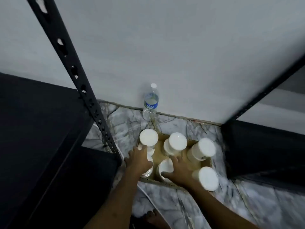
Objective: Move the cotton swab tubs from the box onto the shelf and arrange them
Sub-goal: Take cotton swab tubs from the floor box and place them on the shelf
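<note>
1. Six tubs stand in the box (175, 183), as far as I can count: round, white, with flat smooth lids.
2. Three are in the far row: tub one (148, 138) at 11 o'clock of the box, tub two (177, 141) at 12, tub three (204, 148) at 1 o'clock.
3. Three are in the near row: tub four (147, 171) at 8 o'clock, tub five (165, 166) in the middle, tub six (208, 178) at 4 o'clock.
4. One box only, of brown cardboard, low and open on top, on a floor (181, 204) with grey marble pattern.
5. Two hands reach in. Left hand (140, 160) lies over tub four, fingers spread and bent down around it; a firm grip I cannot tell.
6. Right hand (178, 171) lies on tub five, fingers spread around the lid; the picture is blurred, so I cannot tell if it grips.
7. One clear plastic bottle (150, 103) with blue label stands at 12 o'clock, by the wall.
8. Two black metal shelf units: one shelf (33, 121) at 9 o'clock, one (264, 146) at 3 o'clock, with perforated posts.
</note>
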Tool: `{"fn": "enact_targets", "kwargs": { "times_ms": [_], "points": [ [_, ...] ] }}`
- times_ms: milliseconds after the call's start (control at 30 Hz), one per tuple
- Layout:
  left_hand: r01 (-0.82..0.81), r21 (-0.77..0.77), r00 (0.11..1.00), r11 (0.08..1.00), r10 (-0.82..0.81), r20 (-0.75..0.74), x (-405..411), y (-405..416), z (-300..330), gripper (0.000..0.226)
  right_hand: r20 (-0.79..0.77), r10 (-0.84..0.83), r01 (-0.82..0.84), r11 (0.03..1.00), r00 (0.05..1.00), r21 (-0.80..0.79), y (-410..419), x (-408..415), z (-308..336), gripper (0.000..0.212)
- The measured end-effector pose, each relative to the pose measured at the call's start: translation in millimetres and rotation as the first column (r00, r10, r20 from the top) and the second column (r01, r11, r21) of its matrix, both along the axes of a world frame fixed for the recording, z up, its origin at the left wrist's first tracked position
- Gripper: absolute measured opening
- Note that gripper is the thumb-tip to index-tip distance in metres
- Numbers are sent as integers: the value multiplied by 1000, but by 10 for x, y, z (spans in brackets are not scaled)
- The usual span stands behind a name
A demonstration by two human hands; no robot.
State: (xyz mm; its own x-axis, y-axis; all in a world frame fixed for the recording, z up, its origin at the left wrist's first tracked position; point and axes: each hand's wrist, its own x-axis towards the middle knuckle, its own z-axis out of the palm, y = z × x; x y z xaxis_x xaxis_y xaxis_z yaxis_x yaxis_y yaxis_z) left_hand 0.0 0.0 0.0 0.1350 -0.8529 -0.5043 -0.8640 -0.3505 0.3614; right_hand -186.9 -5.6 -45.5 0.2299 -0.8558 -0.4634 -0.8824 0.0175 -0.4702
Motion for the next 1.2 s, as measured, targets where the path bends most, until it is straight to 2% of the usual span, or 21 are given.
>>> {"fn": "enact_targets", "kwargs": {
  "times_ms": [100,200,300,367,500,533,600,700,767,833,900,1000,1067,1200],
  "points": [
    [41,9,995,999,-42,93,-30,-43,-249,77,50,-47,43,996,998,81,32,16,-174,108],
    [123,101,982,987,-136,135,-26,-49,-626,93,47,5,-6,1000,999,4,44,10,-439,113],
    [125,33,976,992,-129,177,-120,23,-833,82,-30,76,-77,996,997,-50,9,-16,-554,120],
    [103,-31,979,994,-96,177,-186,96,-844,77,-31,74,-75,996,997,-55,44,-40,-576,114],
    [-17,-111,994,994,29,103,-222,224,-626,93,-13,-29,27,989,999,-143,119,-23,-516,94],
    [-33,-145,994,989,47,95,-224,288,-535,95,15,-63,65,982,998,-177,153,-45,-486,87],
    [-65,-213,995,975,80,60,-199,415,-339,90,100,-28,53,963,995,-265,222,-128,-467,86],
    [-183,-278,983,943,184,-23,-120,612,31,79,261,33,35,966,965,-254,257,-264,-112,78],
    [-270,-345,963,899,247,-110,-77,790,262,82,369,75,17,971,926,-240,276,-310,142,72],
    [-346,-419,937,839,292,-189,-44,976,475,84,450,96,32,962,888,-270,314,-319,389,78],
    [-407,-491,913,770,325,-246,-28,1159,730,79,531,126,25,963,838,-268,364,-300,652,70],
    [-463,-590,886,662,325,-331,-15,1425,1168,75,705,100,56,979,702,-195,423,-221,1102,52],
    [-493,-635,870,595,323,-372,-25,1581,1508,76,797,79,58,988,599,-142,474,-146,1420,49],
    [-495,-750,863,439,345,-368,-36,1875,2194,75,885,141,17,986,443,-166,579,22,2067,41]
  ]
}}
